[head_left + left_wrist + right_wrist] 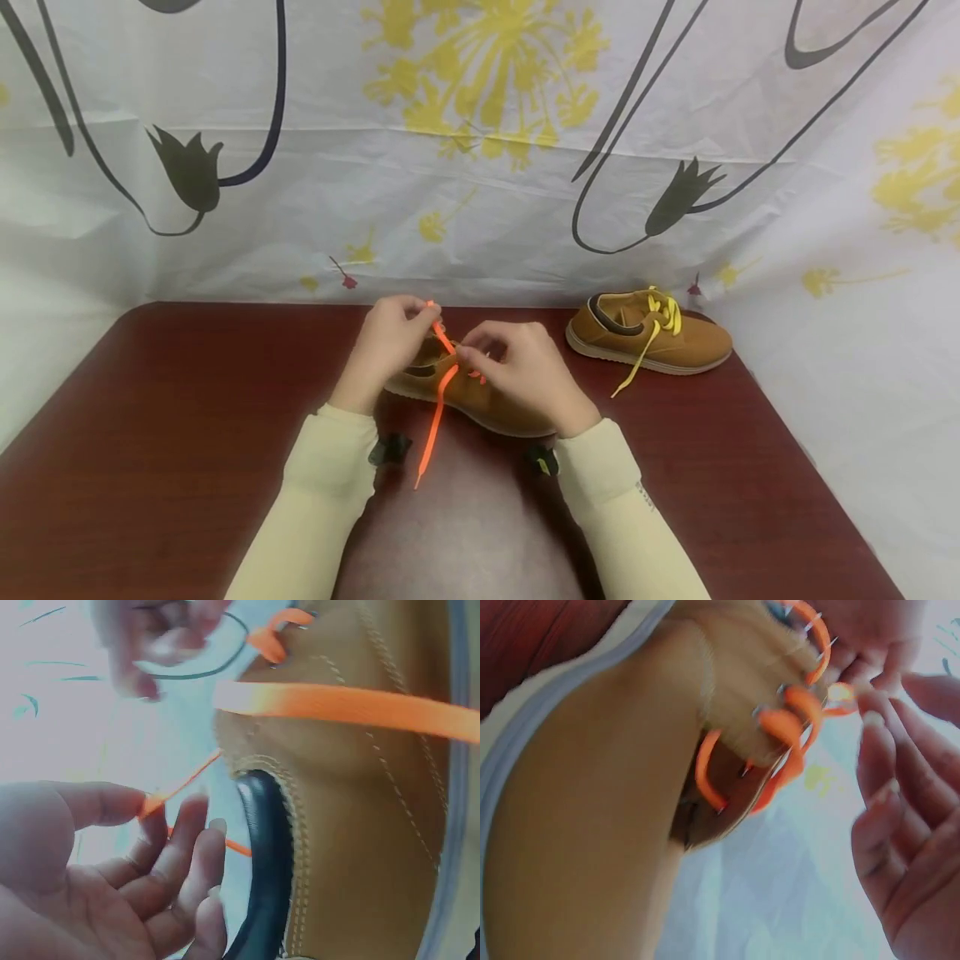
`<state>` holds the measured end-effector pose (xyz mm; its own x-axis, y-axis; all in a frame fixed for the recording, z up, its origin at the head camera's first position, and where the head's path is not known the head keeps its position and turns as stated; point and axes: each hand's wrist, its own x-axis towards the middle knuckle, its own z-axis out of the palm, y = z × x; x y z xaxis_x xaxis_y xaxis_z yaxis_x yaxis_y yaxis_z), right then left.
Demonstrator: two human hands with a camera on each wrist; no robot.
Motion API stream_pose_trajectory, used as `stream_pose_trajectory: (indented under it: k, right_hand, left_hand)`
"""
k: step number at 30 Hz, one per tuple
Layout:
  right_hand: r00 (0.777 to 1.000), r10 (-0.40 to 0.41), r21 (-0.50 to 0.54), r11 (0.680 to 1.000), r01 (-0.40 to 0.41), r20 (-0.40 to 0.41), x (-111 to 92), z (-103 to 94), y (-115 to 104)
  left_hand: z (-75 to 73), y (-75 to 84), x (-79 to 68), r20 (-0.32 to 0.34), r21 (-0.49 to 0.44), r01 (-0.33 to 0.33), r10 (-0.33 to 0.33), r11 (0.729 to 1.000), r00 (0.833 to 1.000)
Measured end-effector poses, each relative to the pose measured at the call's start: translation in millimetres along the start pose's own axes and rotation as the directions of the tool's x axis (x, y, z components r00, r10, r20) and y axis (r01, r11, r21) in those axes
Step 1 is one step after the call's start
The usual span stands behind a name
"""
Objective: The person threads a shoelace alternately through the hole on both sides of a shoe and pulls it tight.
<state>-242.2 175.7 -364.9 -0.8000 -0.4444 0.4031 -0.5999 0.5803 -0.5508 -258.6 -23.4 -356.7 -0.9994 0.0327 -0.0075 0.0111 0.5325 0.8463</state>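
A tan shoe (506,408) with orange laces rests on the table, toe to the right, partly hidden behind both hands. My left hand (393,333) pinches an orange lace (442,335) between thumb and forefinger above the shoe's collar (268,847); its other fingers are loosely bent. Another lace length (430,446) hangs down the shoe's near side, its tip over the table. My right hand (528,367) hovers over the eyelets, fingertips close to the lace, thumb and forefinger apart in the left wrist view. Orange loops (784,727) run through the eyelets.
A second tan shoe (693,342) with yellow laces (645,358) stands at the table's back right corner. The dark red table (187,433) ends at a white patterned sheet (480,225) behind and on both sides. Dark wrist devices (390,450) sit beneath the cuffs.
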Motion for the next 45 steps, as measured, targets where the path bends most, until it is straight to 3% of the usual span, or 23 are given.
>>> stream_pose_trajectory:
  k: [3,6,13,16,24,27,29,31,36,39,45]
  right_hand:
    - [0.998,0.042,-0.045,0.998,-0.044,-0.055,0.2,-2.4,6.7]
    - [0.995,0.076,-0.12,0.989,-0.084,-0.071,0.6,-3.0,12.2]
    - [0.992,0.123,-0.174,0.978,-0.118,0.018,2.5,1.8,21.4]
    - [0.992,0.112,-0.155,0.983,-0.102,0.057,3.1,5.5,23.1]
    - [0.992,0.095,-0.164,0.983,-0.081,0.078,2.9,11.5,27.6]
    - [0.993,0.084,-0.168,0.983,-0.069,0.088,3.3,12.3,29.5]
    - [0.993,0.077,-0.182,0.982,-0.058,0.095,3.8,12.2,30.5]
    - [0.992,0.073,-0.199,0.979,-0.052,0.099,4.1,12.1,31.4]
    - [0.99,0.103,-0.203,0.976,-0.082,0.093,3.5,11.4,32.0]
    - [0.988,0.128,-0.182,0.977,-0.111,0.081,3.1,12.0,32.5]
    - [0.987,0.153,-0.089,0.985,-0.149,0.046,4.9,15.4,35.2]
  left_hand:
    - [-1.2,1.6,0.8,0.046,-0.118,-0.002,0.007,0.993,0.999]
    - [-1.9,3.6,1.4,0.082,-0.272,0.013,0.01,0.962,0.997]
    - [-7.7,7.5,1.1,0.097,-0.567,0.026,0.035,0.823,0.995]
    - [-10.9,8.7,0.6,0.083,-0.622,0.012,0.051,0.783,0.995]
    - [-14.1,12.3,-2.5,0.061,-0.659,-0.023,0.084,0.752,0.995]
    - [-14.1,13.1,-3.6,0.056,-0.66,-0.04,0.103,0.75,0.993]
    - [-13.7,13.5,-3.9,0.055,-0.642,-0.053,0.115,0.765,0.992]
    - [-12.2,12.7,-4.3,0.063,-0.606,-0.064,0.128,0.793,0.99]
    - [-2.0,5.5,-4.9,0.133,-0.447,-0.049,0.121,0.893,0.984]
    - [6.0,0.7,-5.0,0.177,-0.391,-0.014,0.09,0.92,0.98]
    - [17.0,-4.3,-5.3,0.217,-0.306,0.06,0.009,0.95,0.976]
